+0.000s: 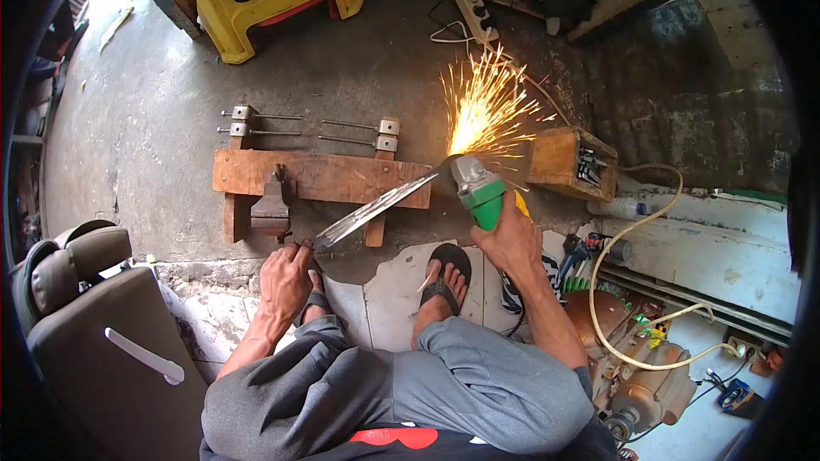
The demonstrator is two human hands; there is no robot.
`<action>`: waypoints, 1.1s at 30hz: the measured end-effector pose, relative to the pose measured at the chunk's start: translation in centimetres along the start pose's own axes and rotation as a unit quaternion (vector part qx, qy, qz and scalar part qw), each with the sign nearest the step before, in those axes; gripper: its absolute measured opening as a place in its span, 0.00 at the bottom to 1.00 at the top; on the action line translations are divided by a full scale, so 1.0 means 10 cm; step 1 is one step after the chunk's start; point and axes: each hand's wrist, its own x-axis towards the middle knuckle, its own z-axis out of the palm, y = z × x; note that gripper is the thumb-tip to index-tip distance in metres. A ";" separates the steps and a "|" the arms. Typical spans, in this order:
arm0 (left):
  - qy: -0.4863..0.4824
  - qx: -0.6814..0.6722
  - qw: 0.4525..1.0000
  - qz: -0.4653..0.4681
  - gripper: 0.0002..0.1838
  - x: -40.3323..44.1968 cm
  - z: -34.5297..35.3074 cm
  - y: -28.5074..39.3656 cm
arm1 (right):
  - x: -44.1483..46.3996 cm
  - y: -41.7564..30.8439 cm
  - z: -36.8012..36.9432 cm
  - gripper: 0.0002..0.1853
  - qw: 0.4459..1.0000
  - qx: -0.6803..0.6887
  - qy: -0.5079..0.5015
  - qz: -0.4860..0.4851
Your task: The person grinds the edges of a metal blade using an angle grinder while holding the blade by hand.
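My right hand (514, 242) is wrapped round the green body of an angle grinder (480, 192), which has a grey metal head. The grinder's disc meets the far end of a long, flat metal blade (376, 209), and bright sparks (478, 115) fan out beyond it. My left hand (287, 283) is closed at the blade's near end, fingers curled round it. The blade slants across a low wooden bench (325, 172). A metal vise (272, 207) is fixed to that bench, left of the blade.
A yellow stool (282, 7) stands at the back. Behind the bench lie metal clamps with rods (242, 122). To the right are a wooden box (559, 158), a looping cable (602, 324) and an electric motor (651, 397). A power strip (472, 8) lies behind the sparks; a seat (115, 367) is at left.
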 end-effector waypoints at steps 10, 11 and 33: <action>-0.019 0.017 1.000 -0.003 0.23 -0.10 -0.09 0.01 | -0.12 0.00 0.15 0.34 0.999 0.028 -0.039 0.002; -0.018 0.019 1.000 -0.004 0.23 -0.10 -0.09 0.03 | -0.09 0.01 0.15 0.33 0.999 0.029 -0.028 0.024; -0.007 0.031 1.000 -0.002 0.21 -0.22 -0.01 0.03 | -0.21 -0.01 0.21 0.36 0.991 0.073 -0.078 0.085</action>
